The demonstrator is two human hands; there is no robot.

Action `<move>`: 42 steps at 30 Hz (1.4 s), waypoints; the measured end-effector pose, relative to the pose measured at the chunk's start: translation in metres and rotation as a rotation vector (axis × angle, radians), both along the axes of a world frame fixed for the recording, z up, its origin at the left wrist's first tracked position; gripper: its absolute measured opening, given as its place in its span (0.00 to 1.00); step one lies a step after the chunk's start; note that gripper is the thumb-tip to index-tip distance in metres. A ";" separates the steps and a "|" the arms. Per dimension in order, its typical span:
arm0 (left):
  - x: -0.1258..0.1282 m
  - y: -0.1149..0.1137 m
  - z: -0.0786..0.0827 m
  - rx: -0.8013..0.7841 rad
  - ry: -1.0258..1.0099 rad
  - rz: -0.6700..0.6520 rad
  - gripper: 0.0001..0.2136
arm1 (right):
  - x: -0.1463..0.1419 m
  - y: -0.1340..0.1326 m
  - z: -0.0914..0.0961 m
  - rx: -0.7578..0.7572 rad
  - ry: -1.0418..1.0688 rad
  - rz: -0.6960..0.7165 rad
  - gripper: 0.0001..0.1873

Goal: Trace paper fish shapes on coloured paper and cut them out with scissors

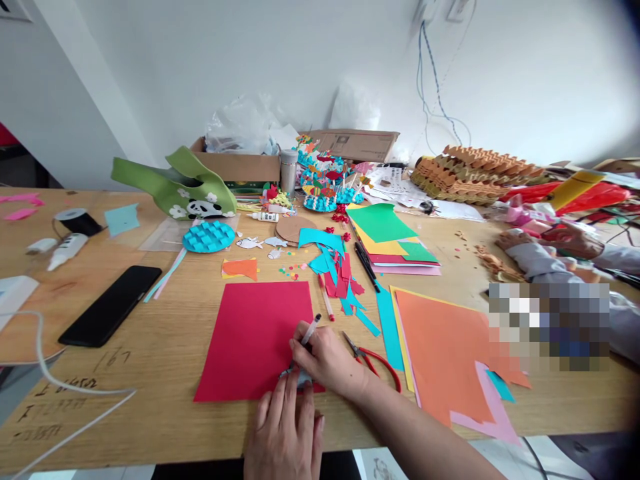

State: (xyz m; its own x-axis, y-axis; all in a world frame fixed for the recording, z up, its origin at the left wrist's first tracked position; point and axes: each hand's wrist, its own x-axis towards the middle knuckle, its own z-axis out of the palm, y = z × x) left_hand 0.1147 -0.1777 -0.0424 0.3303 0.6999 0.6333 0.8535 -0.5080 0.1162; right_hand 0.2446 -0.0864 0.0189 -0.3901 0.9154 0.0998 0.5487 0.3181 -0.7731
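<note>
A red paper sheet (253, 337) lies flat on the wooden table (165, 373) in front of me. My right hand (325, 360) is closed round a pen (310, 330), its tip on the sheet's lower right corner. My left hand (285, 433) rests flat at the near edge, fingers stretched forward, pressing a small grey piece (299, 379) onto the sheet under the pen tip. Red-handled scissors (375, 360) lie just right of my right hand.
An orange sheet (445, 347) and teal strips (385, 320) lie to the right; a black phone (111, 305) and white cable (60, 387) to the left. Coloured paper stack (390, 240), paper scraps, a blue woven disc (209, 237), boxes and crafts fill the back. Another person's hands (545, 250) work at far right.
</note>
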 end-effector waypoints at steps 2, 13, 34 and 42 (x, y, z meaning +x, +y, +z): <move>0.000 -0.001 0.000 0.000 -0.003 0.004 0.14 | 0.000 0.000 0.000 -0.005 0.005 -0.005 0.07; 0.000 0.000 0.002 -0.004 0.006 -0.002 0.14 | 0.001 0.002 0.000 0.028 0.009 -0.021 0.09; -0.003 0.000 0.002 -0.019 0.044 -0.030 0.15 | 0.009 0.002 0.018 -0.039 -0.044 0.046 0.07; -0.009 0.005 -0.004 0.024 0.153 -0.074 0.16 | 0.017 -0.008 0.018 -0.081 -0.022 -0.025 0.07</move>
State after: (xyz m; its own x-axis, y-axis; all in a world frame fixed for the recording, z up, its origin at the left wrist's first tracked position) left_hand 0.1062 -0.1725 -0.0459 0.4738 0.6555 0.5881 0.8206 -0.5710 -0.0247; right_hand 0.2613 -0.0943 0.0370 -0.3685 0.9295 0.0169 0.5729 0.2414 -0.7833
